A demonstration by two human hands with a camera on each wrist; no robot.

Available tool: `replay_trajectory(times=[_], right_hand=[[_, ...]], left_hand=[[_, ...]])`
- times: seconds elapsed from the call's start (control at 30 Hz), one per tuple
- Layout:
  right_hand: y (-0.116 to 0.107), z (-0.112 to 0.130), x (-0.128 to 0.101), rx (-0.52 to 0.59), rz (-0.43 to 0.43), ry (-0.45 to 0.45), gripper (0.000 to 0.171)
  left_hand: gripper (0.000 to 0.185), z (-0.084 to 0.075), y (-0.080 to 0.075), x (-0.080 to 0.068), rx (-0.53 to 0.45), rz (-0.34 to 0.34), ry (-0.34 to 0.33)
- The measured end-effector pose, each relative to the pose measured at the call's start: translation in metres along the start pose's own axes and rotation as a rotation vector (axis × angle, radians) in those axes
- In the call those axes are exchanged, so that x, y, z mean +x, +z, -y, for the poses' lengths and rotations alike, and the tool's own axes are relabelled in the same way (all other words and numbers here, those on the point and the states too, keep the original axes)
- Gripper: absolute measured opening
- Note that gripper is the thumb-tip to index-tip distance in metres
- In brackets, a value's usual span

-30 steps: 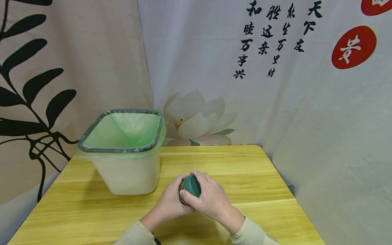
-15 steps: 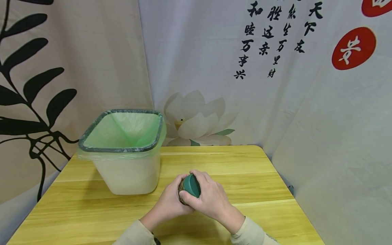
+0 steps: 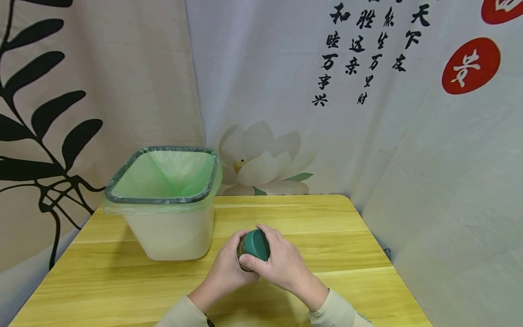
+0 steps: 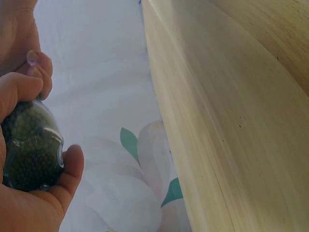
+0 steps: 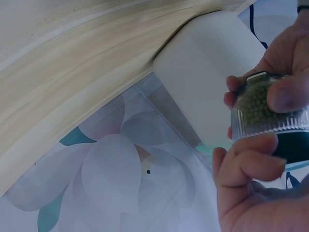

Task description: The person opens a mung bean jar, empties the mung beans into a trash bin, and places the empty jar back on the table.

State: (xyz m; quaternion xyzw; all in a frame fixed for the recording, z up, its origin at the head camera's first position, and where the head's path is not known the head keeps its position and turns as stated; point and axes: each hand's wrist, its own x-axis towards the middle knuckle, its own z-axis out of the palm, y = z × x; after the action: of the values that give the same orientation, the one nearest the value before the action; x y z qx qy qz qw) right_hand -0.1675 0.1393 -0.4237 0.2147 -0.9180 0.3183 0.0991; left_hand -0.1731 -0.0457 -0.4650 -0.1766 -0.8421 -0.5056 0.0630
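Note:
Between both hands, above the table, is a clear jar (image 5: 257,104) filled with small green bean-like grains, with a dark green lid (image 3: 258,244). My left hand (image 3: 228,267) grips the jar's body, fingers curled round it. On the lid, my right hand (image 3: 282,264) holds the rim with its thumb in front and fingers behind. The lid faces up and toward the right hand, so the jar is tilted. In the left wrist view the jar's glass (image 4: 34,159) shows in the palm, and the lid is hidden there.
A pale waste bin (image 3: 173,234) lined with a green bag stands at the back left of the wooden table (image 3: 327,236). Its mouth is open upward. A printed curtain (image 3: 269,68) hangs behind the table, and another pale cloth (image 3: 457,190) at the right.
My right hand has shifted very slightly up and right on the lid, and a little more of the lid shows. The left hand keeps its grip on the jar. The bin is unmoved.

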Motion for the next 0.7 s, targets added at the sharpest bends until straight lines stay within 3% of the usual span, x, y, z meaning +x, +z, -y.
replay_trajectory(times=[0.17, 0.33, 0.7], right_hand=[[-0.0003, -0.002, 0.0009, 0.043, 0.024, 0.04, 0.088], [0.0004, -0.0028, 0.0002, 0.079, 0.033, 0.058, 0.084], [0.0002, -0.0019, -0.0012, 0.083, 0.021, 0.071, 0.076]], left_hand=[[0.09, 0.0012, 0.0037, -0.0007, 0.086, -0.067, 0.066], [0.089, 0.0025, 0.0066, -0.0018, 0.123, -0.079, 0.112], [0.09, 0.0002, 0.0083, -0.001, 0.111, -0.055, 0.087]])
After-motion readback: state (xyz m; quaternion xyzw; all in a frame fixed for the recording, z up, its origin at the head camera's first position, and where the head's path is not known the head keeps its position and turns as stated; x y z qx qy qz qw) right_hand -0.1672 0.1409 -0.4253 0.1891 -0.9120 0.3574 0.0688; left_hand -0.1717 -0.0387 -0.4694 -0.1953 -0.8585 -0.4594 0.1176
